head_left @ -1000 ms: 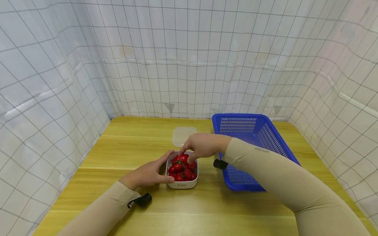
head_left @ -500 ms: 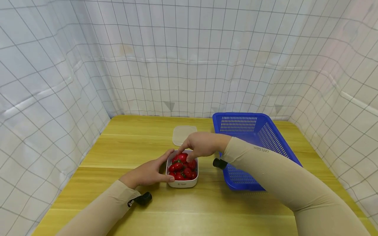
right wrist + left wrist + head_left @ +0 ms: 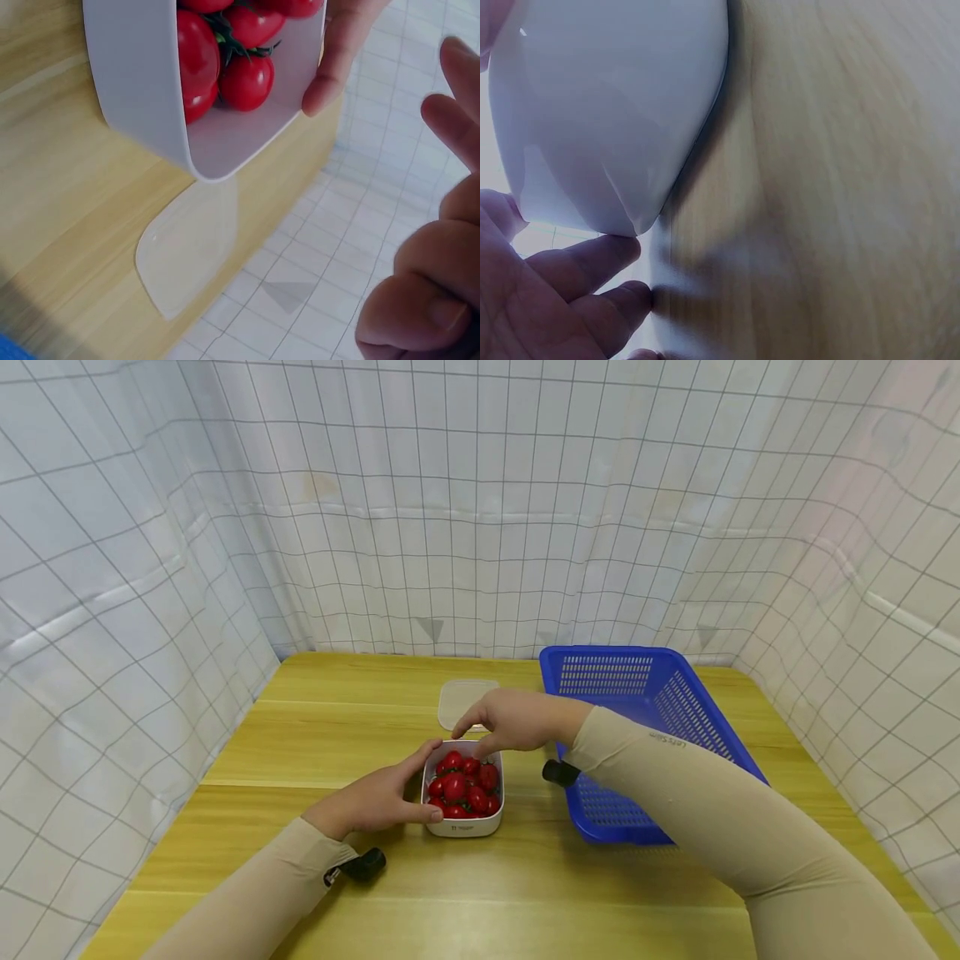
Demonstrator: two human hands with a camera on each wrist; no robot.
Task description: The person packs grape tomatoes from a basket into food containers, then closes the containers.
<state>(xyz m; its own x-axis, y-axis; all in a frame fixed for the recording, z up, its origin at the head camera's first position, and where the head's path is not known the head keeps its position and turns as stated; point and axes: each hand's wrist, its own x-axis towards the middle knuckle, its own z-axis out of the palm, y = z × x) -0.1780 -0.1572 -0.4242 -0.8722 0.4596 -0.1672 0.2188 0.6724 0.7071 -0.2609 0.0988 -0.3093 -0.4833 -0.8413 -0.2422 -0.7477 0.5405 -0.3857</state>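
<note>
A white square container (image 3: 463,829) stands on the table, holding several small red tomatoes (image 3: 454,787) with green stems. My left hand (image 3: 375,797) grips it from the left, thumb at the near rim and index finger at the far corner. In the left wrist view, the container's side (image 3: 615,112) fills the top, with fingers (image 3: 607,259) against its lower end. Over the container's far right part hovers my right hand (image 3: 517,720), thumb and index finger spread and nothing between them. The right wrist view shows tomatoes (image 3: 247,81) inside, beside this hand (image 3: 435,255).
Behind the container lies a flat translucent lid (image 3: 467,693). A blue perforated basket (image 3: 611,839) stands to the right, partly under my right forearm. White grid-patterned curtains (image 3: 480,527) enclose the wooden table (image 3: 337,693) at the back and both sides.
My right hand has lifted slightly away from the tomato its fingers were on. The tomatoes lie differently, with one now in the middle of the pile. My left hand stays put.
</note>
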